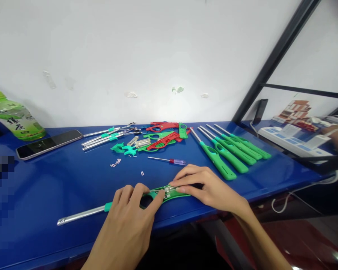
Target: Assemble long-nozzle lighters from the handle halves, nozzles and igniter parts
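A long-nosed gas lighter (172, 195) lies at the table's front edge, its green handle shell open with the inner parts showing. Its silver tube (83, 215) points left. My left hand (132, 213) is closed over the handle near the tube, thumb pressing by the middle of the shell. From the right, my right hand (205, 186) pinches the other end of the handle, fingertips against a clear part inside. Beyond my hands rest a small screwdriver (171, 161) with a clear purple-red handle and a tiny pale plastic piece (142, 173).
Several green lighters (224, 165) lie side by side at right. Red and green handle halves (165, 140) are piled by the wall, beside silver tubes (101, 141) with wires and teal triggers (129, 150). A phone (49, 144) and bottle (15, 116) are at left; a black frame (253, 88) stands right.
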`<state>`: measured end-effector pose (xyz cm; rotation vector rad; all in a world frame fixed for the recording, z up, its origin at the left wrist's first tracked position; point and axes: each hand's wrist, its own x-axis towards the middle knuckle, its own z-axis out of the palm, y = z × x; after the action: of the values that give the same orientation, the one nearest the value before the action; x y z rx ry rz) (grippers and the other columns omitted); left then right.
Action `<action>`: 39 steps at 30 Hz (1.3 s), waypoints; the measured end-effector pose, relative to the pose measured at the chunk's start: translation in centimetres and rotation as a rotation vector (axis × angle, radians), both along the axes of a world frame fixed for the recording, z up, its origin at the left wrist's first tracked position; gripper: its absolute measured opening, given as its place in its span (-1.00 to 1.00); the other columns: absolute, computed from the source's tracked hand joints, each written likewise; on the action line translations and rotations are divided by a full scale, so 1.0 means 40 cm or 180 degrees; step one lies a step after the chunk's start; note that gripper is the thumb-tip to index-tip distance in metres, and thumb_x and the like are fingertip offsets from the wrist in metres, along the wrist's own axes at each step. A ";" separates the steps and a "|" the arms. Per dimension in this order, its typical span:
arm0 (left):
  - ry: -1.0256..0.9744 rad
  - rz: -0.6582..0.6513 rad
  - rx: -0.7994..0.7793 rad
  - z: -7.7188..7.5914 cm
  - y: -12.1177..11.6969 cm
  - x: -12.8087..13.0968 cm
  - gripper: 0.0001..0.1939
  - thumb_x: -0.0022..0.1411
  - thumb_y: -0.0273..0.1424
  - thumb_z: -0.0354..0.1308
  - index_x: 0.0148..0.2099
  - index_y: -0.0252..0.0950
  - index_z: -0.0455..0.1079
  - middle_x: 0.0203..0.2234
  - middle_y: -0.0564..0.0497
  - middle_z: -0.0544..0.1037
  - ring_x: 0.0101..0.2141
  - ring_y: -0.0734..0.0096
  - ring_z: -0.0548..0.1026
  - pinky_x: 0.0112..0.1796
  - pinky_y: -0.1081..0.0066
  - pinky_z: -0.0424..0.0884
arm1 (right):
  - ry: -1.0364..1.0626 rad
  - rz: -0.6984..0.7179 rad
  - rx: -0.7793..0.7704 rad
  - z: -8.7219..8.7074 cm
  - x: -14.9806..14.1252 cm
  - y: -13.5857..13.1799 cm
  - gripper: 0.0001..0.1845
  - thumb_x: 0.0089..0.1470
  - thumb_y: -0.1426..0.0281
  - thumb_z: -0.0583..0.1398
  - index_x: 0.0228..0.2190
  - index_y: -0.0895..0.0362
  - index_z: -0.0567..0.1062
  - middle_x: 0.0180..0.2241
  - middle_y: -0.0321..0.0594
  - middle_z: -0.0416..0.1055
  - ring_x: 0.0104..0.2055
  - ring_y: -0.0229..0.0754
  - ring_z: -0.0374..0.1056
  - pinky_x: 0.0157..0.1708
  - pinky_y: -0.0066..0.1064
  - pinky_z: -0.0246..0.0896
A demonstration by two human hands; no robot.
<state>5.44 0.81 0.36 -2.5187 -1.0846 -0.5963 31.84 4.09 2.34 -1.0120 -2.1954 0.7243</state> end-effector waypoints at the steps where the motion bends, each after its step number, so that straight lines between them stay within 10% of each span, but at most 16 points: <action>1: 0.0035 0.0008 0.0049 -0.002 -0.001 -0.001 -0.39 0.25 -0.74 0.00 0.21 -0.16 0.50 -0.19 -0.13 0.50 -0.30 0.17 0.34 -0.29 0.16 0.43 | -0.0014 -0.0009 0.0001 0.002 -0.001 -0.001 -0.74 0.35 0.37 0.32 0.02 -0.13 0.71 -0.04 -0.29 0.65 0.01 -0.15 0.53 0.06 -0.33 0.37; 39: -0.0188 -0.0014 0.0019 -0.016 -0.011 -0.006 -0.36 0.26 -0.76 -0.02 0.27 -0.20 0.45 -0.04 -0.17 0.50 -0.20 0.10 0.40 -0.19 0.12 0.43 | 0.0026 -0.0060 0.0018 0.003 -0.006 -0.001 -0.78 0.36 0.33 0.32 -0.02 -0.11 0.73 -0.08 -0.23 0.66 -0.01 -0.11 0.54 0.05 -0.31 0.42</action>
<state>5.20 0.38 -0.28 -2.5136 -1.0961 -0.6782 31.59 4.06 2.45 -1.0240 -2.1769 0.7119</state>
